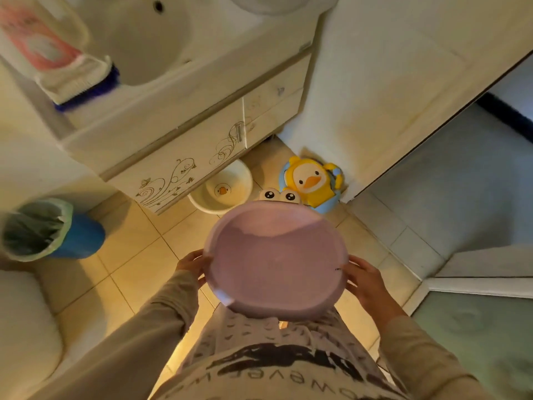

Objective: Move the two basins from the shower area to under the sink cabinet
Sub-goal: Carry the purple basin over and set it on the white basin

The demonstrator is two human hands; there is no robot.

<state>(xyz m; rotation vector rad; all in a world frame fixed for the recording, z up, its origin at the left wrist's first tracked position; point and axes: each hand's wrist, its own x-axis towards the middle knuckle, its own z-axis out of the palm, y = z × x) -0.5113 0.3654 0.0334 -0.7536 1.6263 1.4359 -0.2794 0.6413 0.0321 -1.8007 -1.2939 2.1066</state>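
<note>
The only lettering that can be read is on the person's shirt (277, 370), at six o'clock in the head view: dark print seen upside down along the lower edge, with the letters "wever" clear and the rest cut off or too distorted to make out. A pink-labelled package (37, 39) at eleven o'clock, on the bench beside the sink, possibly carries print, but it is too blurred to read.

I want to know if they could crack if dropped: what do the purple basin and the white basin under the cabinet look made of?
Purple basin: likely plastic, matte, with a thin molded rim. White basin: also looks like plastic, glossier, smooth, with a printed duck inside. Neither can be confirmed from looks alone.
</note>
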